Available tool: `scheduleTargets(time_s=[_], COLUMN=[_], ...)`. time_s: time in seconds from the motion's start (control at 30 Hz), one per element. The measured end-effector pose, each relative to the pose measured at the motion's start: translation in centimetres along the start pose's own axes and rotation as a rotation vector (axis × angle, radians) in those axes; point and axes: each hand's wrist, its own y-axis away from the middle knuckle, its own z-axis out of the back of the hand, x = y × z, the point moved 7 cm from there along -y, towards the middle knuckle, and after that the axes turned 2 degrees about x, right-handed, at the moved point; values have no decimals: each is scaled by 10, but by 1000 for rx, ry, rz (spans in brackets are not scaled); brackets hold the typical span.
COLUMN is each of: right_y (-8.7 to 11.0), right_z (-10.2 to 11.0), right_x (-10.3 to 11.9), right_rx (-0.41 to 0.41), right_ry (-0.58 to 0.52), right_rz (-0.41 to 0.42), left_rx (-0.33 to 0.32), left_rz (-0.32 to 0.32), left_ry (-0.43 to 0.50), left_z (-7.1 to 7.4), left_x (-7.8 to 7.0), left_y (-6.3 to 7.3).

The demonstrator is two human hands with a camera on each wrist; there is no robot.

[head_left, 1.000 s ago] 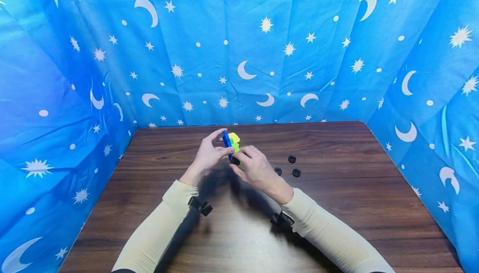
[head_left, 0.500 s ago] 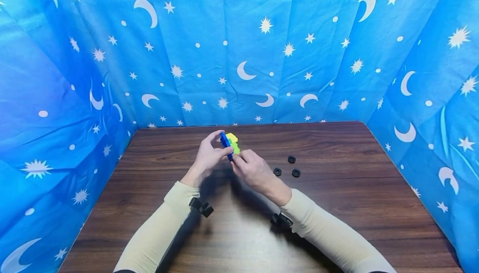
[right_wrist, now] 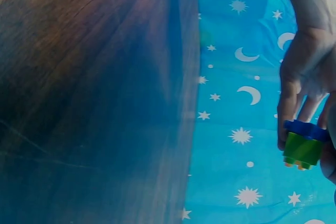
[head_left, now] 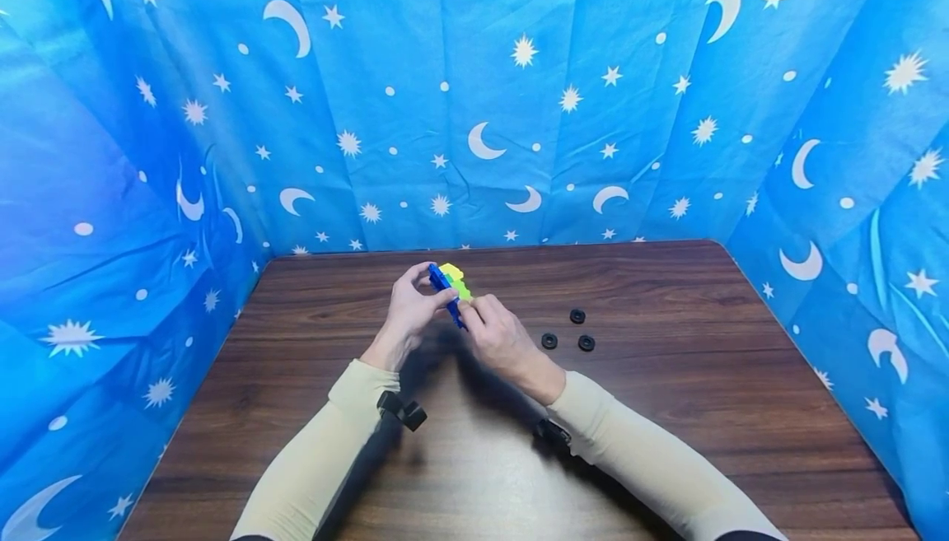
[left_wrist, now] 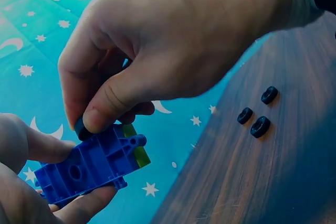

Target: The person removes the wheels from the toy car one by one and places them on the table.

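My left hand (head_left: 410, 307) grips a toy car (left_wrist: 86, 169) by the sides of its blue base. The underside, with a round hole and short axle stubs, faces the left wrist camera. Green and yellow blocks (head_left: 454, 276) sit on the base's other face in the head view. Between thumb and fingers, my right hand (left_wrist: 152, 40) pinches a small black wheel (left_wrist: 81, 129) against the long side of the base. Fingers cover most of that wheel, so I cannot tell whether it sits on a stub. Both hands are above the table.
Three loose black wheels (head_left: 577, 316) lie on the brown wooden table (head_left: 667, 409), to the right of my right hand. A blue cloth (head_left: 489, 96) with moons and stars hangs behind the table and along both sides.
The toy car has tilted further and shifted slightly left in my left hand. My right hand has followed it, and its fingers now hide the black wheel in the head view.
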Motion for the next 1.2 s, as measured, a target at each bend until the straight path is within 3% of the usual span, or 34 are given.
scheduleTargets(time_s=[0.37, 0.63, 0.87, 1.2], right_y=[6, 7, 4, -2], right_z=[-9, -12, -12, -6], right_x=[-8, -13, -17, -24], right_rx=[-55, -58, -58, -70], right_ry=[2, 19, 30, -39], right_rz=[-10, -4, 19, -4], left_rx=[-30, -24, -36, 24], left_rz=[66, 117, 158, 153], left_ry=[62, 155, 168, 179], left_z=[0, -4, -6, -17], left_x=[7, 14, 17, 11], left_y=[-4, -7, -9, -4])
